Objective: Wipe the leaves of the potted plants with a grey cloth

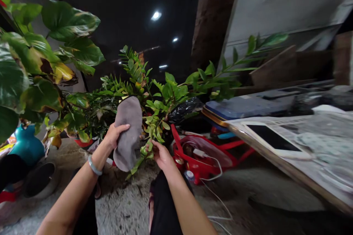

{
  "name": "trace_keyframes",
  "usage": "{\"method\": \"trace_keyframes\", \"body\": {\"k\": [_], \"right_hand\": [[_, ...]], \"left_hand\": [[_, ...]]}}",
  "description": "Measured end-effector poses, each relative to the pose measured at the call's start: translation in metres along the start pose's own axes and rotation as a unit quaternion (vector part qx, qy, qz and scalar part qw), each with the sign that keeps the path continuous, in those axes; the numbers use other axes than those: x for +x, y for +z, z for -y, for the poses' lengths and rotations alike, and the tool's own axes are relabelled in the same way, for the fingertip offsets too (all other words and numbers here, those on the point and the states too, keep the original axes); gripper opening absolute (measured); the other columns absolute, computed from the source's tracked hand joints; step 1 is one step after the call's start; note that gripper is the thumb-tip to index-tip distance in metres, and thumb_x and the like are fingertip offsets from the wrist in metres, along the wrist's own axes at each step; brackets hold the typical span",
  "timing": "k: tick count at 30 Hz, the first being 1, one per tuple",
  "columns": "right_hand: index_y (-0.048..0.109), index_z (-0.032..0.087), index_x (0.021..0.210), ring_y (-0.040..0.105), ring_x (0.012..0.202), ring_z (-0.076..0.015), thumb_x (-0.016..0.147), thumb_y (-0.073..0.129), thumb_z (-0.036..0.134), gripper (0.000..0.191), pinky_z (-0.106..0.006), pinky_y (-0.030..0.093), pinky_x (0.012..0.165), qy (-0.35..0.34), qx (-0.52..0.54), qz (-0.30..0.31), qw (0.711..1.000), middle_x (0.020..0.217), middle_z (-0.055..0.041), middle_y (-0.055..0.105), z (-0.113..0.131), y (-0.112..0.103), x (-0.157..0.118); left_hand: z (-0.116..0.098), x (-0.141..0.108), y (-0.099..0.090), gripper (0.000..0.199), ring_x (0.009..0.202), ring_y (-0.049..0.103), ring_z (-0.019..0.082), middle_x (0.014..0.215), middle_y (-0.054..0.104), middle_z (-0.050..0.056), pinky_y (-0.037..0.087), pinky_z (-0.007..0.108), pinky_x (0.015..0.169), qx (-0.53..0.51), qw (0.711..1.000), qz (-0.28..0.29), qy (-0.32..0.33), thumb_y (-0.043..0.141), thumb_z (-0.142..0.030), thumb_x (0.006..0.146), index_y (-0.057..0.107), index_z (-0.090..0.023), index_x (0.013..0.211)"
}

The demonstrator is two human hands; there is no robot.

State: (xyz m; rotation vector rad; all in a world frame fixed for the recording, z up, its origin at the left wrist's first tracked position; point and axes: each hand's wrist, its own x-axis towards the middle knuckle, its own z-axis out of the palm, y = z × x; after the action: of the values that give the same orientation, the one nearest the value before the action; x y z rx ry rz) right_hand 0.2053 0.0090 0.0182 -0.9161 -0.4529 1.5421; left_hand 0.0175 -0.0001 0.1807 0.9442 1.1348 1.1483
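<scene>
My left hand (113,135), with a bracelet on its wrist, grips a soft grey cloth (129,132), thumb lying on the near face and the other fingers hidden behind. The cloth hangs upright in front of the potted plants, with a dark line along its top edge. To the right of it, my right hand (162,155) pinches a drooping stem of a green leafy plant (156,119) between thumb and fingers. Small pale green leaves show around those fingertips.
Large yellowing leaves (41,91) crowd the left, above a teal vase (27,145) and a round pot (41,180). At right stand a red plastic chair (198,170) with a white cable and a table edge (264,154) bearing a white tablet (275,141).
</scene>
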Motion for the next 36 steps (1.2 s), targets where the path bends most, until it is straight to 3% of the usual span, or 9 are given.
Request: {"method": "trace_keyframes", "body": {"k": [3,8,13,16,18,23,27,29,36], "right_hand": [[0.067,0.02,0.081,0.07,0.054,-0.0214,0.067,0.075,0.034,0.022,-0.029,0.051,0.048,0.017,0.006,-0.016,1.0,0.063,-0.003,0.073,0.002,0.0,-0.002],[0.068,0.02,0.081,0.069,0.052,-0.0203,0.066,0.076,0.032,0.021,-0.027,0.048,0.045,0.027,0.008,-0.027,0.999,0.063,-0.003,0.073,0.003,-0.005,-0.001],[0.068,0.021,0.077,0.068,0.052,-0.02,0.066,0.076,0.033,0.019,-0.028,0.048,0.047,0.03,0.006,-0.018,0.999,0.063,-0.0033,0.074,0.002,-0.002,-0.002],[0.067,0.02,0.075,0.068,0.053,-0.0205,0.065,0.077,0.033,0.019,-0.029,0.05,0.048,0.026,0.002,-0.024,0.999,0.064,-0.0038,0.074,0.001,0.003,-0.004],[0.068,0.02,0.076,0.069,0.054,-0.0213,0.064,0.077,0.034,0.02,-0.03,0.051,0.049,0.019,-0.004,-0.031,0.999,0.065,-0.0041,0.074,0.0,0.005,-0.004],[0.068,0.021,0.085,0.069,0.059,-0.0207,0.059,0.079,0.028,0.029,-0.028,0.051,0.05,-0.05,-0.029,-0.109,0.992,0.064,-0.0003,0.072,0.0,0.003,-0.006],[0.068,0.026,0.098,0.071,0.086,-0.0194,0.061,0.08,0.026,0.039,-0.026,0.055,0.071,-0.203,-0.058,-0.186,0.96,0.083,0.0011,0.077,-0.011,0.013,-0.029],[0.07,0.025,0.103,0.07,0.097,-0.0233,0.064,0.081,0.032,0.041,-0.031,0.055,0.081,-0.23,-0.098,-0.155,0.956,0.097,-0.0035,0.077,-0.028,0.027,-0.049],[0.066,0.022,0.12,0.059,0.126,-0.0303,0.073,0.071,0.054,0.057,-0.04,0.045,0.106,-0.126,-0.238,0.015,0.963,0.13,-0.0101,0.068,-0.09,0.079,-0.106]], "left_hand": [[0.032,0.007,-0.007,0.034,0.071,0.066,0.024,0.076,0.073,0.007,0.054,0.038,0.073,0.004,0.996,-0.049,-0.069,0.08,-0.023,0.058,0.07,-0.014,0.089],[0.081,-0.025,-0.027,0.035,0.071,0.068,0.026,0.076,0.075,0.009,0.055,0.037,0.071,0.03,0.981,0.051,-0.186,0.08,-0.021,0.053,0.075,-0.012,0.086],[0.033,-0.023,-0.024,0.044,0.07,0.068,0.024,0.08,0.075,0.007,0.055,0.035,0.069,-0.029,0.993,0.077,-0.086,0.084,-0.025,0.048,0.075,-0.013,0.09],[0.002,-0.002,-0.02,0.051,0.079,0.07,0.025,0.088,0.076,0.007,0.056,0.035,0.075,-0.059,0.998,0.022,0.0,0.084,-0.023,0.051,0.073,-0.015,0.1],[0.001,0.008,-0.02,0.049,0.08,0.07,0.024,0.089,0.076,0.007,0.056,0.035,0.077,-0.079,0.997,-0.023,-0.01,0.082,-0.024,0.055,0.071,-0.016,0.102],[0.056,-0.013,-0.036,0.041,0.072,0.071,0.026,0.081,0.076,0.01,0.057,0.038,0.074,-0.077,0.986,0.006,-0.148,0.083,-0.025,0.055,0.072,-0.014,0.092],[0.095,-0.037,-0.061,0.045,0.068,0.07,0.025,0.08,0.076,0.01,0.056,0.036,0.07,-0.083,0.984,0.062,-0.146,0.087,-0.025,0.048,0.073,-0.015,0.09],[0.104,-0.039,-0.071,0.049,0.07,0.07,0.025,0.083,0.076,0.01,0.056,0.036,0.073,-0.119,0.983,0.037,-0.137,0.088,-0.026,0.048,0.072,-0.015,0.093],[0.125,-0.034,-0.086,0.051,0.092,0.071,0.03,0.083,0.075,0.011,0.054,0.038,0.086,-0.196,0.972,0.002,-0.127,0.086,-0.038,0.058,0.069,-0.013,0.099]]}}
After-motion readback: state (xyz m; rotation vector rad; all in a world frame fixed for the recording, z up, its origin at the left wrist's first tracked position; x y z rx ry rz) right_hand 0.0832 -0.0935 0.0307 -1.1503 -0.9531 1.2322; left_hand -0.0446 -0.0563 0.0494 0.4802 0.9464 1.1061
